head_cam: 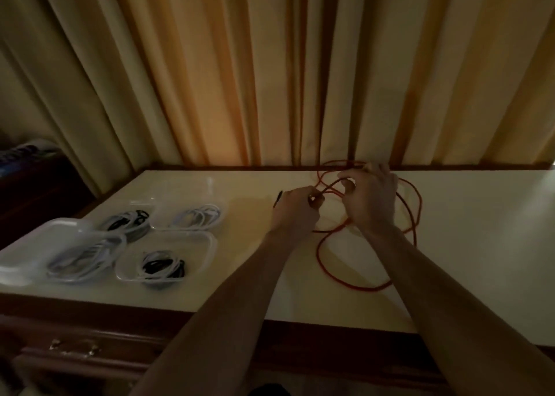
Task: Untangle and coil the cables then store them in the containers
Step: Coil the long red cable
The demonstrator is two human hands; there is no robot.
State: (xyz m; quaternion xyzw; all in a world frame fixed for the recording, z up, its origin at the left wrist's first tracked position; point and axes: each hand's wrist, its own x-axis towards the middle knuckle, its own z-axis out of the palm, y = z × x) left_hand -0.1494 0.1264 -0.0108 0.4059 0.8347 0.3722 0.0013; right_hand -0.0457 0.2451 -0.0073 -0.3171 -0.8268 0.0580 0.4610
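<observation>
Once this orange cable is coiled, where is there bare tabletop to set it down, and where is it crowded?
Bare: the right end of the table, beyond the orange cable, and the front strip between the two forearms. Crowded: the left end, filled by the containers, and the middle, where the left hand and right hand work the cable's loops.

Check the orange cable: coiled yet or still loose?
Loose. The orange cable sprawls in uneven loops on the table; both hands grip strands.
</observation>
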